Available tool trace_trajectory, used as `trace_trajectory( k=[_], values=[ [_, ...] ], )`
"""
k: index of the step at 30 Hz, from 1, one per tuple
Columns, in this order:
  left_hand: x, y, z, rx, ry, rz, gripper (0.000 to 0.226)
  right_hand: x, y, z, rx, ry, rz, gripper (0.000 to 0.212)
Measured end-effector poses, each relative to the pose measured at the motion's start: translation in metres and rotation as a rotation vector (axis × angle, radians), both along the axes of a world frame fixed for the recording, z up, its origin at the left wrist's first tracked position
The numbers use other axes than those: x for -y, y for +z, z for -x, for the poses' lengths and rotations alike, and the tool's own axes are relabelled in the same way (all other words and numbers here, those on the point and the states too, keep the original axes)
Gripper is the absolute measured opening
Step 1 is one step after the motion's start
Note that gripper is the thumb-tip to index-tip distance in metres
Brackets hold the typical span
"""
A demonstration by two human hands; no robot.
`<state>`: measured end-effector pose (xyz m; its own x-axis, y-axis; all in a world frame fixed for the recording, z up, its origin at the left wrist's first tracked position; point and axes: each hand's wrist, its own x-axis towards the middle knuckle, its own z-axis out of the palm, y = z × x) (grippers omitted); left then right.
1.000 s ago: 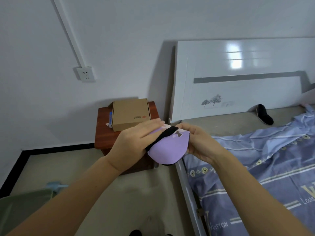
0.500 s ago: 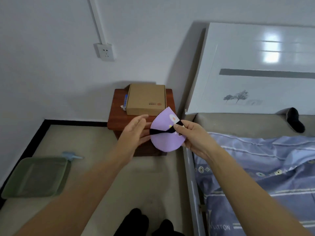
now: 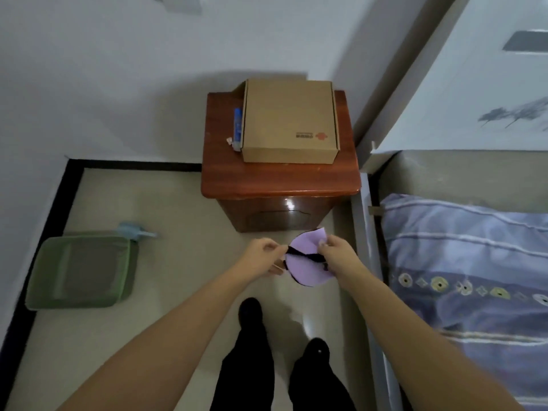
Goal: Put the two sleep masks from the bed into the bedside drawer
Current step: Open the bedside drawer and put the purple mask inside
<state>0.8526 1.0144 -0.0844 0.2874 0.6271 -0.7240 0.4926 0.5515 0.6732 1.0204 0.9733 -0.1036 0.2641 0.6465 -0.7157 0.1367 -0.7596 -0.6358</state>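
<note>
Purple sleep mask (image 3: 307, 268) pinched between left hand (image 3: 264, 256) and right hand (image 3: 338, 259), both closed on it, folded with strap wrapped round, probably to fit the drawer. Held low before the nightstand (image 3: 280, 185); drawer front (image 3: 275, 218) shut.

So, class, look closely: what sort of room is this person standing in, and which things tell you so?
Most likely a bedroom. A bed with a blue patterned quilt and a white headboard stands beside a wooden bedside cabinet.
</note>
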Motion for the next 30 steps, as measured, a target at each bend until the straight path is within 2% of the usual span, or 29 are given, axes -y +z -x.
trace_trajectory(
  k=[4, 6, 8, 11, 15, 18, 20, 24, 27, 30],
  values=[
    [-0.062, -0.089, 0.032, -0.155, 0.227, 0.075, 0.014, -0.036, -0.076, -0.037, 0.126, -0.013, 0.076, 0.035],
    [-0.091, -0.128, 0.046, -0.223, 0.385, 0.025, 0.043, -0.056, -0.105, -0.061, 0.177, -0.003, 0.072, 0.044],
    [-0.113, -0.161, 0.047, -0.245, 0.5, -0.125, 0.065, -0.077, -0.135, -0.082, 0.225, 0.001, -0.007, 0.053],
    [-0.136, -0.197, 0.037, -0.221, 0.601, -0.365, 0.061, -0.102, -0.171, -0.102, 0.277, -0.01, -0.205, 0.058],
    [-0.146, -0.218, 0.034, -0.249, 0.718, -0.451, 0.056, -0.116, -0.194, -0.101, 0.278, -0.115, -0.221, 0.057],
    [-0.15, -0.221, 0.038, -0.303, 0.688, -0.454, 0.046, -0.121, -0.204, -0.107, 0.305, -0.138, -0.18, 0.049],
    [-0.152, -0.223, 0.043, -0.319, 0.599, -0.467, 0.04, -0.124, -0.207, -0.117, 0.358, -0.052, -0.129, 0.04],
    [-0.149, -0.22, 0.055, -0.513, 0.471, -0.54, 0.016, -0.125, -0.203, -0.126, 0.423, 0.114, -0.014, 0.024],
    [-0.14, -0.216, 0.056, -0.463, 0.466, -0.548, 0.024, -0.113, -0.192, -0.127, 0.517, 0.236, -0.023, 0.037],
    [-0.125, -0.213, 0.059, -0.41, 0.529, -0.505, 0.038, -0.091, -0.18, -0.122, 0.53, 0.316, -0.048, 0.037]
  ],
)
